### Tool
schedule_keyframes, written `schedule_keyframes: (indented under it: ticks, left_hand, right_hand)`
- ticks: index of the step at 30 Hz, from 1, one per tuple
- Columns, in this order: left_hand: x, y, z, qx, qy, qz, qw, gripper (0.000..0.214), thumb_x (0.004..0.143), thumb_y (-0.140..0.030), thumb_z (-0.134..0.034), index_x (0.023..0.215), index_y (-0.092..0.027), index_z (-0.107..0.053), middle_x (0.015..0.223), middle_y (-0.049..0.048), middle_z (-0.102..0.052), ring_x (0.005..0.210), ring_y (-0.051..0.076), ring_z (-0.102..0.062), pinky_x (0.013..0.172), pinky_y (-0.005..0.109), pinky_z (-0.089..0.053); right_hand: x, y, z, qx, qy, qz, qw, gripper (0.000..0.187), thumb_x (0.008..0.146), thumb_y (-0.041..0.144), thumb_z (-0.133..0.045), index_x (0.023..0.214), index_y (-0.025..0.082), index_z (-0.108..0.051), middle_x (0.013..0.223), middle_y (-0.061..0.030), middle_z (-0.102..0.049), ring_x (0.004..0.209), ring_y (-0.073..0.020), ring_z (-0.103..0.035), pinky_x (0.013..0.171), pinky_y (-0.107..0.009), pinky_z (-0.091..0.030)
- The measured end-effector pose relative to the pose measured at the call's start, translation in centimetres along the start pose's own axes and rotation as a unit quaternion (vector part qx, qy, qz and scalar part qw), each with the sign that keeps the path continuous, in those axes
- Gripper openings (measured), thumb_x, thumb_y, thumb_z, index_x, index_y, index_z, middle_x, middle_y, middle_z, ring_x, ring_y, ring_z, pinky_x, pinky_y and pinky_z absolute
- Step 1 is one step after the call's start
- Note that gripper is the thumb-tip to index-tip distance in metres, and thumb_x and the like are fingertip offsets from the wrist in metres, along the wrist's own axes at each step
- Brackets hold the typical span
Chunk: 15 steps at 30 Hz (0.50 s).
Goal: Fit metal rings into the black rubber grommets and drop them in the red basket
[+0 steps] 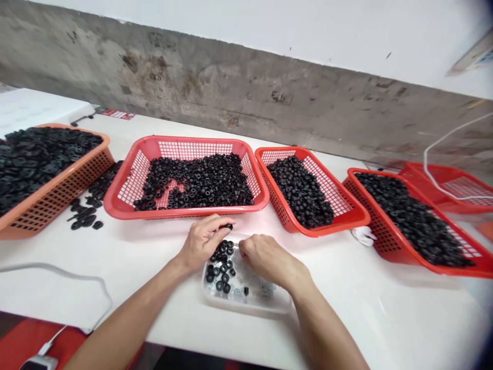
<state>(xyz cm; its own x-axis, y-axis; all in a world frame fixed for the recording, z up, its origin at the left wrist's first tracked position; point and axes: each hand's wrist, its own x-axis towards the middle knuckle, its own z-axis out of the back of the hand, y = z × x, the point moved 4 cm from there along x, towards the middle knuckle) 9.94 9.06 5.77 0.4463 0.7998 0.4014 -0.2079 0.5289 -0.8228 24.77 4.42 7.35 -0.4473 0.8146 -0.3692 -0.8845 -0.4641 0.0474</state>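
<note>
Between the thumb and fingers of my left hand (204,241) is a small black ring-shaped part (228,226), held over the far left corner of a clear plastic tray (246,307). My right hand (267,259) is over the tray's right half with its fingers curled inward. Whatever its fingertips pinch, if anything, is hidden behind the hand. On the tray's left side lies a loose group of black rings (221,270), and tiny shiny bits are scattered over its bottom. A single black piece (246,291) sits apart near the tray's front.
Behind the tray stands a red basket (185,213) of black rings. Two more red baskets, one nearer (316,231) and one farther right (385,246), hold similar parts. An orange basket (57,198) stands left, beside spilled black pieces (87,213). A white cable (77,267) crosses the table.
</note>
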Motion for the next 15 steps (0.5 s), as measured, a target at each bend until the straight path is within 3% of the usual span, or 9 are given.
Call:
schedule_keyframes:
  ticks: [6,11,15]
  left_hand:
    - [0.0,0.1,-0.2,0.010,-0.006,-0.011,1.000,0.018,0.092,-0.021,-0.059,0.106,-0.018,-0.071,0.090,0.0037,-0.069,0.082,0.015,-0.062,0.075,0.024,-0.046]
    - [-0.1,0.2,-0.1,0.020,-0.002,-0.011,1.000,0.019,0.093,-0.023,-0.059,0.107,-0.019,-0.071,0.090,0.0044,-0.069,0.083,0.016,-0.062,0.076,0.026,-0.046]
    - [-0.1,0.1,-0.1,0.016,-0.005,-0.015,1.000,0.019,0.092,-0.022,-0.059,0.107,-0.017,-0.071,0.089,0.0045,-0.069,0.082,0.015,-0.062,0.075,0.025,-0.046]
  right_hand:
    - [-0.3,0.4,0.5,-0.003,0.023,-0.008,1.000,0.015,0.086,0.017,-0.066,0.098,0.011,-0.072,0.083,-0.0139,-0.074,0.079,-0.0277,-0.072,0.068,-0.030,-0.050]
    - [-0.1,-0.4,-0.2,-0.012,0.024,-0.027,0.999,0.025,0.089,0.006,-0.051,0.100,0.011,-0.072,0.078,-0.0147,-0.073,0.079,-0.0277,-0.072,0.066,-0.030,-0.049]
    - [0.2,-0.5,-0.5,-0.008,0.018,-0.030,0.999,0.028,0.088,0.004,-0.048,0.097,0.011,-0.073,0.077,-0.0151,-0.073,0.079,-0.0283,-0.072,0.065,-0.030,-0.048]
